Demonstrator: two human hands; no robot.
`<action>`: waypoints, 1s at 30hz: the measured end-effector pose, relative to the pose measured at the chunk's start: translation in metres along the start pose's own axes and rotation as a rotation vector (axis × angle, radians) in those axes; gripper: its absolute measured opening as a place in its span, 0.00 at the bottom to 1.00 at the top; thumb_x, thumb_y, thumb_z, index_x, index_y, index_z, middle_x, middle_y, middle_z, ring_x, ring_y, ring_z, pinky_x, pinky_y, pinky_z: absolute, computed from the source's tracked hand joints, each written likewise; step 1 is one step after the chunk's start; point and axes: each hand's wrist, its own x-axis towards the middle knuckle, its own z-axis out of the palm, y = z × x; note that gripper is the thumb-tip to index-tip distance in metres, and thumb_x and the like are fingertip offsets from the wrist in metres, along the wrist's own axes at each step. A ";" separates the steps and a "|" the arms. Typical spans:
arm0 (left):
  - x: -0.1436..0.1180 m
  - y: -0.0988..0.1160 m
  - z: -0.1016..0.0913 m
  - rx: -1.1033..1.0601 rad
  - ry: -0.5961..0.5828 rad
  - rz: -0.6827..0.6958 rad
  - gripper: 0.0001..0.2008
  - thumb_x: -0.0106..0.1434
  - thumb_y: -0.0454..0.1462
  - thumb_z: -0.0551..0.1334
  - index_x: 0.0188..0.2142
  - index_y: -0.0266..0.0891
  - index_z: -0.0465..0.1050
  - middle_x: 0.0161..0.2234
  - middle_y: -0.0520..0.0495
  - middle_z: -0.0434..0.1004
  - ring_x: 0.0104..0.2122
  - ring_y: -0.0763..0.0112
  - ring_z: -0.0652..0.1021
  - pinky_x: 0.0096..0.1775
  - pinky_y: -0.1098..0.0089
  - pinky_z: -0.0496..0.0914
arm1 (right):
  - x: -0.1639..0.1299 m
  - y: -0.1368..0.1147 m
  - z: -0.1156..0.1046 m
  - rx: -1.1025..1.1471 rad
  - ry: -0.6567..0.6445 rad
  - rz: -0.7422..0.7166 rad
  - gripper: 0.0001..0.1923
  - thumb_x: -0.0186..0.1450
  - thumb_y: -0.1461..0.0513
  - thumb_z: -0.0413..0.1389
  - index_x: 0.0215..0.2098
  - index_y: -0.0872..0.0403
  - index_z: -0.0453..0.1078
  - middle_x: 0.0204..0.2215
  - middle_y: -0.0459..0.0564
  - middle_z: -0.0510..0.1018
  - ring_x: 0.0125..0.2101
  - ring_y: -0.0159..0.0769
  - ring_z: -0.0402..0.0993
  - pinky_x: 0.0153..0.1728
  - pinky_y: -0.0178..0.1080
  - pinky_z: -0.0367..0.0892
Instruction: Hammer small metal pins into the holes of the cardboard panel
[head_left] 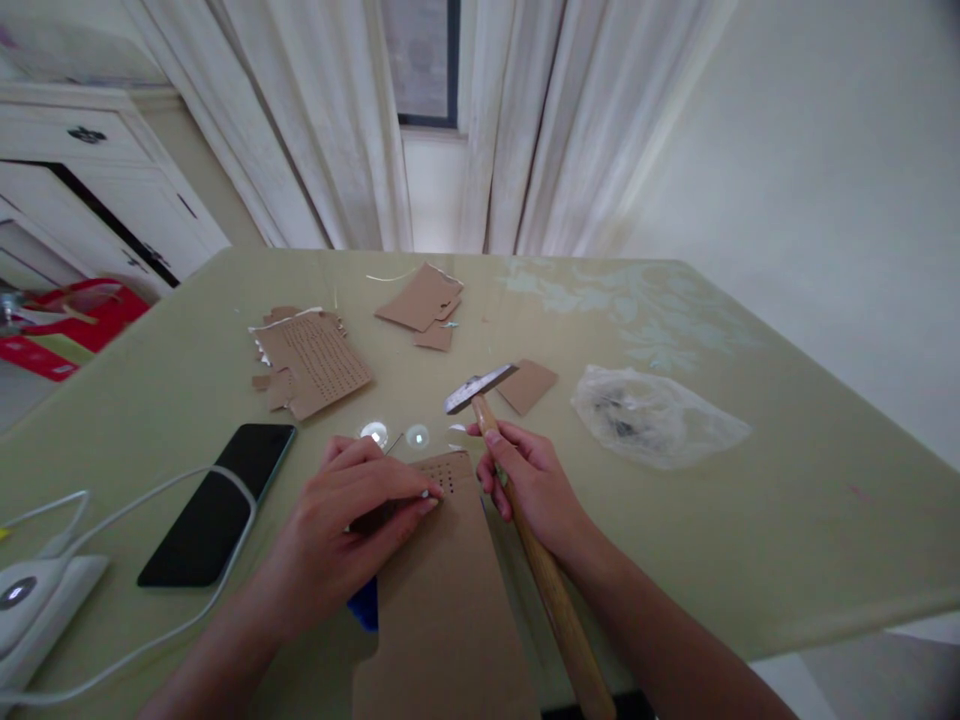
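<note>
The cardboard strip (442, 590) lies at the surface's (787, 500) near edge. The left hand (352, 520) pins it, fingers pinched together near the punched holes, on what I cannot tell. The right hand (529, 480), fingers clamped on the hammer (525, 520), grips just beside. A skewed blow could strike the left fingertips.

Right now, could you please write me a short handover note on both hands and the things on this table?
Left hand: fingers pinch a thin nail against the long brown cardboard strip, beside a cluster of small punched holes.
Right hand: grips the wooden-handled hammer close to its metal head, which hangs over the pale green table.
Done: one patch of holes in the strip; a perforated cardboard piece lies farther back.
Left: most of the strip is unpunched.
Nearby: black phone, clear plastic bag.
</note>
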 end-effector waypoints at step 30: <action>0.007 0.006 -0.002 0.069 -0.026 0.014 0.05 0.72 0.35 0.67 0.41 0.46 0.84 0.32 0.53 0.87 0.30 0.68 0.76 0.41 0.60 0.66 | -0.001 0.001 0.001 -0.007 0.007 -0.030 0.27 0.70 0.43 0.59 0.50 0.56 0.76 0.19 0.39 0.73 0.11 0.25 0.60 0.14 0.31 0.53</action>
